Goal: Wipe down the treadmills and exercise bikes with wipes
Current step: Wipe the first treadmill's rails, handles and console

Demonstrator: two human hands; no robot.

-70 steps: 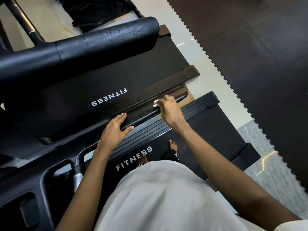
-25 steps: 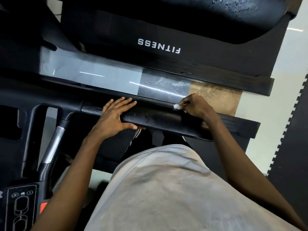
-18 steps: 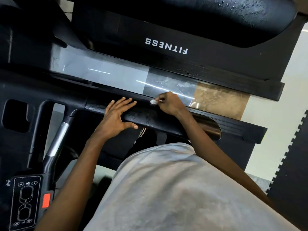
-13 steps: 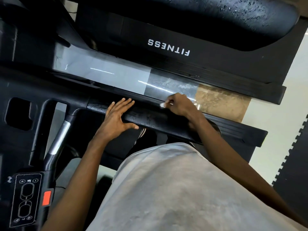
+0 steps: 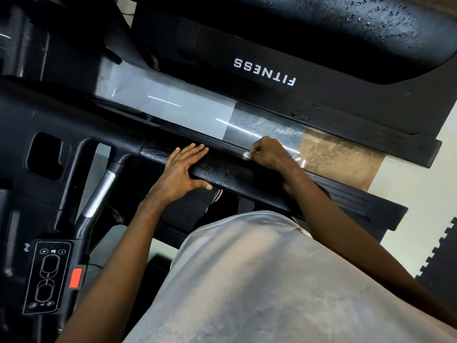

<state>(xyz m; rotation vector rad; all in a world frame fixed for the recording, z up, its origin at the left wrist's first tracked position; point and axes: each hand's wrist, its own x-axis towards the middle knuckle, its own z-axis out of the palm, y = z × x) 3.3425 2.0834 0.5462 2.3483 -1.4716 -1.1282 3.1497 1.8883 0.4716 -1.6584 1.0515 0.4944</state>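
Observation:
I stand on a black treadmill and look down at its right handrail (image 5: 235, 177), a padded black bar with wet streaks. My left hand (image 5: 181, 169) rests flat on the rail with straight fingers and the thumb spread below it. My right hand (image 5: 268, 153) is curled round a small white wipe (image 5: 246, 155); only a corner of the wipe shows at the fingertips, pressed on the rail's far edge. A second treadmill (image 5: 321, 100) marked FITNESS lies just beyond.
The neighbour's handrail (image 5: 346, 28) with water droplets crosses the top. A control panel (image 5: 47, 276) with a red tab (image 5: 76, 278) sits at lower left beside a silver grip (image 5: 99, 191). Pale floor and black foam mats (image 5: 442, 256) lie to the right.
Over the last second my right hand slid left along the rail, back right, then stayed about there, holding the wipe throughout. My left hand stayed flat in place. The view shifted slightly.

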